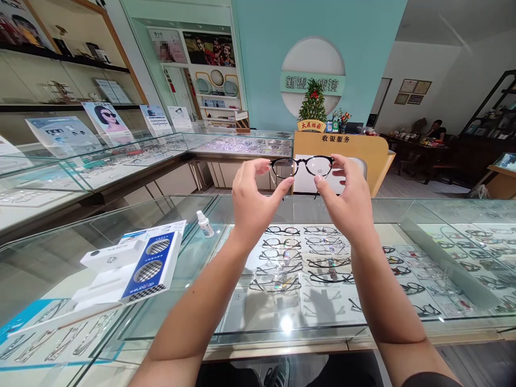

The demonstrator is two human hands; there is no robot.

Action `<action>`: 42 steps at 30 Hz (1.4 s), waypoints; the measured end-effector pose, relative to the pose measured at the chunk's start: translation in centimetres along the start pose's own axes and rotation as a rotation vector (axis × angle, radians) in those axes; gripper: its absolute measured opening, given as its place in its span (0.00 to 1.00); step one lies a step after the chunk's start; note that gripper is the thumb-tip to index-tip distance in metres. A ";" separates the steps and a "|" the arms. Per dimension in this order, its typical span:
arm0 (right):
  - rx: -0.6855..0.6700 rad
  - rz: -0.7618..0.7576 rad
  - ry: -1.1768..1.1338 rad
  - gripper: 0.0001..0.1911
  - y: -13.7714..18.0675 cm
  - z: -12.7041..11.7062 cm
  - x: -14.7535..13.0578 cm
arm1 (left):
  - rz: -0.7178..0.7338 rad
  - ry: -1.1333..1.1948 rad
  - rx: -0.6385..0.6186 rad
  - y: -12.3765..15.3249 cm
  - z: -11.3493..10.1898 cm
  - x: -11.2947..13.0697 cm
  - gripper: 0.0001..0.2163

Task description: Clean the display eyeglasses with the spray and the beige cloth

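Note:
A pair of eyeglasses (pixel 301 160) with dark rims is held up in the air above the glass counter, lenses upright and temples reaching down and away. My left hand (pixel 256 196) pinches its left end, with the thumb below the lens and the fingers by the hinge. Gripping the opposite end is my right hand (pixel 346 196), its thumb under the right lens. The right lens carries a small printed mark. Beneath my hands, several rows of eyeglasses (pixel 281 256) lie inside the glass display case (pixel 226 322).
A small white bottle (pixel 205 224) stands on the counter to the left, beside a white and blue display box (pixel 149 263). Beyond the counter is a yellow cashier desk (pixel 381 156) with a plant (pixel 313 105). A person (pixel 436 130) sits far back right.

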State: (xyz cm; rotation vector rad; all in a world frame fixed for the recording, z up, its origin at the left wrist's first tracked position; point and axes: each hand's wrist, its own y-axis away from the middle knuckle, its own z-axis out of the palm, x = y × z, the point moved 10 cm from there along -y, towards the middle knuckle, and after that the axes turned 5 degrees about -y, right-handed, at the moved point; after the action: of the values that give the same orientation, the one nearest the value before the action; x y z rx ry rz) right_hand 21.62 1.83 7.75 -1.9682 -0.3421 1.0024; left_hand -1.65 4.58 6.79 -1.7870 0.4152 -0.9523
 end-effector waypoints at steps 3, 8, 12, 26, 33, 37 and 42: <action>-0.014 0.023 0.006 0.27 0.0 0.2 0.3 | 0.027 -0.036 0.031 0.1 -0.4 0.6 0.26; -0.023 0.030 0.008 0.28 0.0 0.4 0.4 | 0.031 -0.031 0.038 0.1 -0.5 0.9 0.27; -0.032 0.023 -0.009 0.30 0.0 0.5 0.5 | 0.058 -0.026 0.059 0.0 -0.5 0.7 0.28; -0.076 -0.206 -0.119 0.36 0.9 1.6 -2.3 | 0.072 0.165 0.134 -1.4 -0.5 -3.4 0.32; -0.057 -0.167 -0.187 0.34 0.9 1.4 -2.6 | 0.040 0.171 0.154 -1.3 -0.2 -3.9 0.33; -0.103 -0.005 -0.372 0.33 0.5 2.4 -0.6 | 0.104 0.104 0.244 -0.6 -1.3 -2.5 0.31; -0.167 0.201 -0.634 0.33 0.1 3.7 1.5 | 0.186 0.012 0.297 0.2 -2.3 -0.7 0.31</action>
State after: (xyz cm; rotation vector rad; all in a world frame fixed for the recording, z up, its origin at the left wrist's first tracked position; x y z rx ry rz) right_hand 19.78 4.77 5.84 -1.8092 -0.5964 1.7762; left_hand -3.82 3.48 6.71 -1.4482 0.4166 -0.8464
